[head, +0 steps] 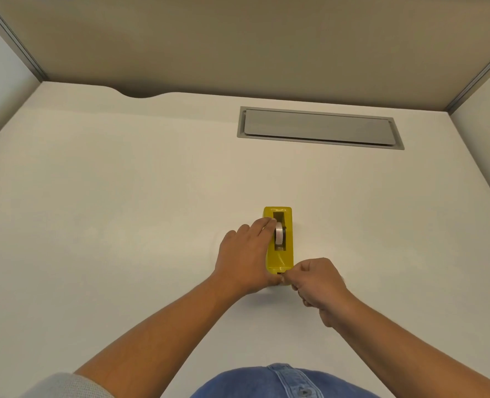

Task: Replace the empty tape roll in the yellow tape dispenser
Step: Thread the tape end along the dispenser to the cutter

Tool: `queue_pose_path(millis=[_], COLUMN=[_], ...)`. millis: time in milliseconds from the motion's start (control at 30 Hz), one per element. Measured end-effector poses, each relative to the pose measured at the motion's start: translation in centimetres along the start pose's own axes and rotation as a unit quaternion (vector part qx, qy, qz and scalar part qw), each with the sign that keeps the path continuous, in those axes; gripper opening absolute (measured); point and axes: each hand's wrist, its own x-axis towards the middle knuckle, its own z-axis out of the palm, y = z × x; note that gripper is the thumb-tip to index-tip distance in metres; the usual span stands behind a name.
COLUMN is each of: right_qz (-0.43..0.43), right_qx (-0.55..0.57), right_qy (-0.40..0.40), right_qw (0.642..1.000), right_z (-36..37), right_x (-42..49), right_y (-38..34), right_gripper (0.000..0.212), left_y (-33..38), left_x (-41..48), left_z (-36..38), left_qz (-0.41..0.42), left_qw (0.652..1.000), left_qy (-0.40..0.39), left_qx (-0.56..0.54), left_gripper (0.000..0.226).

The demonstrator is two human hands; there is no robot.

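The yellow tape dispenser (pixel 287 255) stands lengthwise on the white desk (pixel 123 196), its cutter end toward me. A roll of clear tape (pixel 279 232) sits upright in its slot. My left hand (pixel 245 258) lies flat against the dispenser's left side, fingers reaching to the roll, thumb at the near end. My right hand (pixel 318 285) is at the near cutter end, thumb and forefinger pinched together on what looks like the tape's free end. A thin strip of tape runs from the roll down to the cutter.
A grey cable hatch (pixel 318 127) is set into the desk at the back right. Beige partition walls (pixel 238 38) close the desk on three sides. A curved notch cuts the desk's back edge at the left.
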Motion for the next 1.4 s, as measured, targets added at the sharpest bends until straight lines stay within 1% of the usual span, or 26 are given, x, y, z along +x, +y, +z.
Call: queue_pose_path(millis=[233,467,667,1000,1233,1400], right_qz=[-0.032,-0.035,-0.033,-0.053,-0.07,-0.089], right_qx=[0.018,0.031,0.05,0.051,0.041,0.032], right_qy=[0.028,0.023,0.033,0.05,0.062,0.064], right_qw=[0.999,0.999,0.998,0.996,0.995,0.994], right_z=[0.4,0.8,1.4,2.1,2.4,2.4], right_x=[-0.9,-0.8,-0.6,0.0,0.3,0.5], right_y=[1.6,2.9,3.7,4.3,4.7,5.1], right_gripper=[0.019,0.023,0.027,0.024,0.014,0.017], left_y=[0.3,0.0,-0.2,-0.1,-0.1,0.0], left_x=[0.0,-0.1,-0.2,-0.3,-0.6,-0.6], left_z=[0.1,0.0,0.0,0.0,0.2,0.2], left_qz=[0.003,0.028,0.026,0.024,0.026,0.025], left_qw=[1.0,0.998,0.998,0.998,0.998,0.999], left_qy=[0.003,-0.004,-0.005,-0.004,-0.002,-0.002], left_qx=[0.028,0.05,0.056,0.056,0.049,0.046], left_gripper=[0.112,0.114,0.114,0.113,0.113,0.112])
